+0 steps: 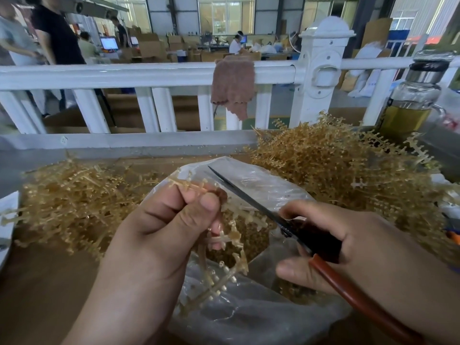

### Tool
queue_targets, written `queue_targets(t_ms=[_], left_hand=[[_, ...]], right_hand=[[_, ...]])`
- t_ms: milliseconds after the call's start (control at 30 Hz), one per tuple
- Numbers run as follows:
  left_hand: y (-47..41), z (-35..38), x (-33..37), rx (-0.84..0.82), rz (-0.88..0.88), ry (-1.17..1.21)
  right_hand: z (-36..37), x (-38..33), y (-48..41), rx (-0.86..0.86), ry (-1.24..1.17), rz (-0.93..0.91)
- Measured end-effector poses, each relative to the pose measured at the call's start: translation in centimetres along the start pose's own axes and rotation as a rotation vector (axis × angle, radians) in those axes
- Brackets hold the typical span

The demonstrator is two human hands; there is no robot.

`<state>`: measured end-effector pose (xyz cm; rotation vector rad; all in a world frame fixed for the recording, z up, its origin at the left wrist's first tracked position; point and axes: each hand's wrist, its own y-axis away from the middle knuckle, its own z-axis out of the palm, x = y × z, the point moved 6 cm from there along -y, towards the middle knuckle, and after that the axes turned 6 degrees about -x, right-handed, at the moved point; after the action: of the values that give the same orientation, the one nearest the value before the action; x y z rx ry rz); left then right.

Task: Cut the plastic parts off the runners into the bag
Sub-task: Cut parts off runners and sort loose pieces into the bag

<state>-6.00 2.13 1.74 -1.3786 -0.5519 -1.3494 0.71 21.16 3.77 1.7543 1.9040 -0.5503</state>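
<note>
Both grips engaged: left grip (159, 227) closed, thumb and fingers curled round a tan runner (224, 239) bearing small parts, held over the mouth of the clear bag (263, 181); right grip (361, 247) curled round the scissors (239, 192), dark blades pointing up-left just beside the runner, above the bag. Loose cut parts (251, 245) lie inside the bag. On the tabletop (37, 282), a left pile (74, 190) and a right pile (336, 165) of runners flank the bag. Behind, a brown cloth (232, 83) hangs over a white railing (124, 73).

a white railing (149, 75) fronts a bright hall with large windows (225, 13); perhaps cardboard boxes (151, 46) beyond.
</note>
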Motion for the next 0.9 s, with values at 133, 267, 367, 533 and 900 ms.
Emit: queue_targets(t_ms=[133,267,367,533,900], left_hand=[[-0.06,-0.18,-0.25,0.007,0.006,-0.014],[-0.08,-0.31,-0.12,0.022,0.028,-0.047],[-0.12,-0.24,0.02,0.03,0.033,-0.044],[-0.03,-0.12,0.21,0.036,0.048,-0.037],[0.2,-0.13,0.14,0.011,0.085,-0.213]], right_hand=[[0.13,0.01,0.05,0.001,-0.022,-0.005],[-0.05,-0.23,0.29,-0.01,0.039,-0.031],[-0.2,-0.35,0.43,-0.005,0.078,-0.066],[-0.07,-0.3,0.45,0.016,0.15,-0.084],[-0.14,-0.92,0.78,0.038,0.211,-0.08]])
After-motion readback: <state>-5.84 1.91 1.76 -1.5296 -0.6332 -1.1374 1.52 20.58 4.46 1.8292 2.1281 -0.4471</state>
